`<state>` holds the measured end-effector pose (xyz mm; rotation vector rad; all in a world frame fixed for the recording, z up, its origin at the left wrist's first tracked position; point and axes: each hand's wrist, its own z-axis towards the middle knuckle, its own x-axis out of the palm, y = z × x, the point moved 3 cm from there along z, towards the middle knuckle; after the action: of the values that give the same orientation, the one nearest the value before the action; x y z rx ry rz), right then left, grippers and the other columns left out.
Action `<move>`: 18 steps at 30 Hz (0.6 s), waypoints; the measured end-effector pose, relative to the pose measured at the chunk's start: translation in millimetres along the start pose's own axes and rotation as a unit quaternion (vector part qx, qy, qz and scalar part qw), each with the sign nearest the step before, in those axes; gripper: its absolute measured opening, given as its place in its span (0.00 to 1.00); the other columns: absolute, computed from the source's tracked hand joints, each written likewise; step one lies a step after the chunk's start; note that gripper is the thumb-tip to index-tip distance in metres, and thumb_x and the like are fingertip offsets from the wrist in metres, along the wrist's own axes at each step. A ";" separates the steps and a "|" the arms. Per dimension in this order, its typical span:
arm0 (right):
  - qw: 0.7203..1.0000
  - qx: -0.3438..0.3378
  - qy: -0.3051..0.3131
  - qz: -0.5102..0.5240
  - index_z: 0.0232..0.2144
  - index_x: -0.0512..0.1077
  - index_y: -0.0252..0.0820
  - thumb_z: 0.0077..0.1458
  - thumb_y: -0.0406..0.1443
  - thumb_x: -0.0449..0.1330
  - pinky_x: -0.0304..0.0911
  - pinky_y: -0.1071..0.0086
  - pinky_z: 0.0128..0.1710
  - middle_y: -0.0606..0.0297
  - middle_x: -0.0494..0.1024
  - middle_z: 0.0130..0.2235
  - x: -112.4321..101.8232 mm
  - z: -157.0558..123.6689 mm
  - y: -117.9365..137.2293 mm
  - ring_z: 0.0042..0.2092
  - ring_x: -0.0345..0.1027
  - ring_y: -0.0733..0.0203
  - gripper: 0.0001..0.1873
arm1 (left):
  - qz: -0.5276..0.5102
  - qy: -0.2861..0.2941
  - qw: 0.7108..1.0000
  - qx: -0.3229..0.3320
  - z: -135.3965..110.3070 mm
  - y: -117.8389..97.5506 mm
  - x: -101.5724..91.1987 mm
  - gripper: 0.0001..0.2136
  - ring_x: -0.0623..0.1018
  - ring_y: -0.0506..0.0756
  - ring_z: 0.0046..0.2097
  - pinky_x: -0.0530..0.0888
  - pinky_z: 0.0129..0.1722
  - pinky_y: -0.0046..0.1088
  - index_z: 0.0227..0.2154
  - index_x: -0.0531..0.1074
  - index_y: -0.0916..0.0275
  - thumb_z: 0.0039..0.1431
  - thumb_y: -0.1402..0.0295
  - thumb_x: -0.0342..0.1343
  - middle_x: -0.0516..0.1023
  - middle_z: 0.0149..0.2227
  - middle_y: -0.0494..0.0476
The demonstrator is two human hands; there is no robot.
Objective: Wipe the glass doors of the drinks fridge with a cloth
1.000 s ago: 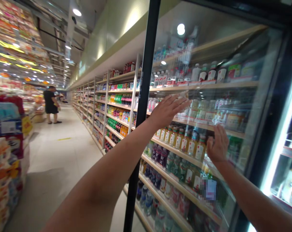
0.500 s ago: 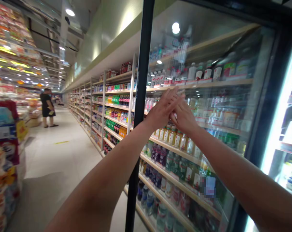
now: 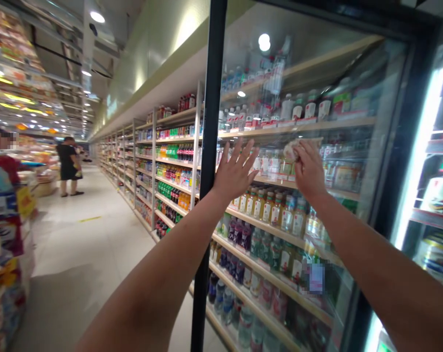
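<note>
A glass door [image 3: 316,54] with a black frame [image 3: 212,93] stands open in front of me. My left hand [image 3: 234,173] lies against the glass close to the frame's upright, its fingers spread and nothing in it. Further right, my right hand [image 3: 311,168] is closed on a crumpled pale cloth [image 3: 290,150] at the glass. Part of the cloth is hidden behind the fingers. Shelves of bottled drinks [image 3: 267,208] show through the pane.
At right is a lit cooler with bottles [image 3: 439,188] on racks. Long drink shelves [image 3: 175,151] run down the left side of the door, along a pale aisle floor [image 3: 78,244]. A person in black [image 3: 68,164] stands there; another in red [image 3: 3,164] is behind stacked packages [image 3: 3,215].
My hands were together on the glass and are now apart. The right hand has moved right, with the cloth now showing; the left has spread its fingers. A person in red has appeared at left.
</note>
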<state>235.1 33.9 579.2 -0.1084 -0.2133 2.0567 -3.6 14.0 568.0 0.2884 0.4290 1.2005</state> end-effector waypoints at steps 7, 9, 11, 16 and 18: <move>0.997 -0.058 0.054 0.025 0.56 0.64 0.40 0.61 0.37 0.54 0.53 0.40 0.67 0.49 0.64 0.65 0.2 -83.7 25.4 0.71 0.47 0.45 0.21 | 0.014 0.021 1.000 -0.015 -1.7 -4.5 2.4 0.29 0.40 0.66 0.73 0.42 0.71 0.59 0.70 0.49 0.63 0.70 0.59 0.46 0.46 0.73 0.63; 0.997 -0.042 0.052 0.030 0.54 0.66 0.41 0.62 0.36 0.52 0.53 0.41 0.67 0.52 0.65 0.65 0.7 -73.7 20.6 0.71 0.48 0.47 0.18 | 0.016 0.028 0.999 -0.015 -2.1 -5.5 1.1 0.30 0.39 0.66 0.73 0.41 0.71 0.59 0.70 0.49 0.63 0.70 0.59 0.46 0.45 0.73 0.63; 0.999 0.014 0.026 0.038 0.54 0.67 0.42 0.63 0.35 0.49 0.52 0.43 0.68 0.55 0.65 0.64 1.9 -51.0 8.6 0.71 0.49 0.49 0.18 | 0.019 0.031 0.999 -0.014 -2.6 -6.5 -0.4 0.30 0.39 0.66 0.73 0.41 0.71 0.58 0.70 0.48 0.63 0.71 0.58 0.45 0.45 0.73 0.63; 0.995 0.086 -0.018 0.044 0.60 0.66 0.45 0.64 0.33 0.45 0.50 0.44 0.69 0.59 0.65 0.66 5.2 -23.5 -1.5 0.71 0.48 0.51 0.24 | 0.025 0.037 0.999 -0.019 -2.3 -8.3 -3.2 0.30 0.39 0.66 0.73 0.41 0.71 0.58 0.70 0.47 0.63 0.71 0.58 0.44 0.44 0.73 0.63; 0.997 0.062 -0.010 0.044 0.60 0.67 0.47 0.65 0.33 0.46 0.50 0.44 0.70 0.61 0.65 0.65 4.6 -29.1 3.2 0.72 0.47 0.52 0.24 | 0.028 0.038 0.999 -0.018 -2.1 -8.6 -3.7 0.30 0.40 0.66 0.73 0.42 0.71 0.59 0.70 0.48 0.64 0.71 0.58 0.45 0.45 0.73 0.63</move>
<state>235.0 39.6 550.2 -0.0206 -0.0950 2.1540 1.5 7.6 563.0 0.2248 0.4677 1.2763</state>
